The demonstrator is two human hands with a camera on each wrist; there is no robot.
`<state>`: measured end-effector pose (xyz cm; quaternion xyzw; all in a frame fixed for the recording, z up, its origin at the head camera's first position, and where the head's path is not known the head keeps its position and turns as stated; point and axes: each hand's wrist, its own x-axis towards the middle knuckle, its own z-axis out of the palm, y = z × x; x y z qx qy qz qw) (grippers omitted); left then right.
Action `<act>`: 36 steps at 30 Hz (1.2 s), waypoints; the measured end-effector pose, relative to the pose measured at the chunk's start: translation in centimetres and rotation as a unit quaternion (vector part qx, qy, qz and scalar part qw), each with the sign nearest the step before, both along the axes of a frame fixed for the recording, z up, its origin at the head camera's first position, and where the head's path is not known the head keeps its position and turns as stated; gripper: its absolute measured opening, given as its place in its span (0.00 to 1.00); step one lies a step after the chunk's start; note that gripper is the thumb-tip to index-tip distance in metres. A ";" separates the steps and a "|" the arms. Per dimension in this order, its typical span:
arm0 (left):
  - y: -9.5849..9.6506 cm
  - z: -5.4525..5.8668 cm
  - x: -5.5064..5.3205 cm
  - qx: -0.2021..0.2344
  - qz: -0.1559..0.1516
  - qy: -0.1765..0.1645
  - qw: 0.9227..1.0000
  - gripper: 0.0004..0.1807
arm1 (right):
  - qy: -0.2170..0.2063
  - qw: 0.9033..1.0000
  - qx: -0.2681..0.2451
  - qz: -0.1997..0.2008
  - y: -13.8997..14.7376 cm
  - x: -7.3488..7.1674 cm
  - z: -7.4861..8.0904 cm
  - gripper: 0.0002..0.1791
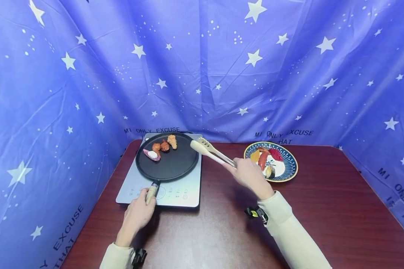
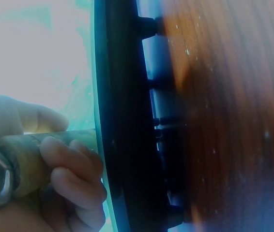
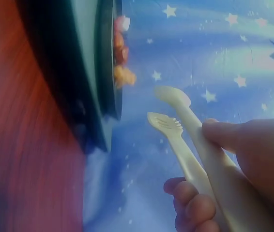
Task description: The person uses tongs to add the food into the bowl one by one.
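My left hand (image 1: 140, 210) grips the beige handle (image 1: 151, 194) of a round black frying pan (image 1: 175, 164). In the left wrist view, fingers curl round that handle (image 2: 28, 150), which ends in a metal ring (image 2: 4, 181). Several food pieces lie in the pan's far left part: a purple piece with a white top (image 1: 152, 154), two brown pieces (image 1: 165, 145) and a golden fried piece (image 1: 172, 141). My right hand (image 1: 252, 177) holds cream tongs (image 1: 215, 152), their tips slightly apart near the pan's right rim. Nothing shows between the tips (image 3: 168, 124) in the right wrist view.
The pan sits on a silver induction cooktop (image 1: 192, 190) at the left of the reddish-brown table (image 1: 229, 228). A blue patterned plate (image 1: 291, 164) with several food pieces stands right of my right hand. A blue starry curtain (image 1: 202, 74) surrounds the table's back and sides.
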<state>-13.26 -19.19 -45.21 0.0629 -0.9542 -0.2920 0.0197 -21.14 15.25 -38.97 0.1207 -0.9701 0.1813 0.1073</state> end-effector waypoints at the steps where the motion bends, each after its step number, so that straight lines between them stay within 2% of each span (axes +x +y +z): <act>1: 0.0 0.0 0.0 0.001 0.000 -0.001 1.000 0.22 | -0.008 1.000 -0.002 -0.006 0.4 0.1 -0.1 0.25; 4: 0.1 -0.1 0.0 0.004 -0.001 -0.004 1.000 0.23 | -0.014 1.000 -0.001 -0.016 1.7 0.2 -0.6 0.25; 9: 0.2 -0.3 0.0 0.002 -0.001 -0.002 1.000 0.22 | 0.003 0.999 0.026 -0.029 3.9 0.4 -1.7 0.26; 12: 0.2 -0.2 0.0 0.002 -0.001 -0.001 1.000 0.23 | -0.013 0.999 0.027 -0.044 5.2 0.6 -2.0 0.27; 16: 0.2 0.0 0.0 0.000 -0.001 -0.003 1.000 0.23 | -0.041 0.997 0.010 -0.066 7.1 0.7 -2.0 0.27; 22: 0.2 0.0 -0.1 0.001 0.001 -0.001 1.000 0.23 | -0.043 0.995 0.024 -0.090 10.5 0.4 -1.9 0.29; 27: 0.0 -0.3 -0.2 0.002 0.001 -0.001 1.000 0.23 | -0.082 0.989 0.018 -0.125 13.0 0.4 -1.9 0.32; 31: 0.0 -0.4 -0.2 0.002 0.001 -0.003 1.000 0.23 | -0.095 0.984 0.020 -0.146 14.4 0.7 -1.8 0.34; 36: -0.1 -0.3 -0.2 0.002 0.001 -0.003 1.000 0.23 | -0.108 0.982 0.023 -0.154 15.8 1.1 -2.0 0.36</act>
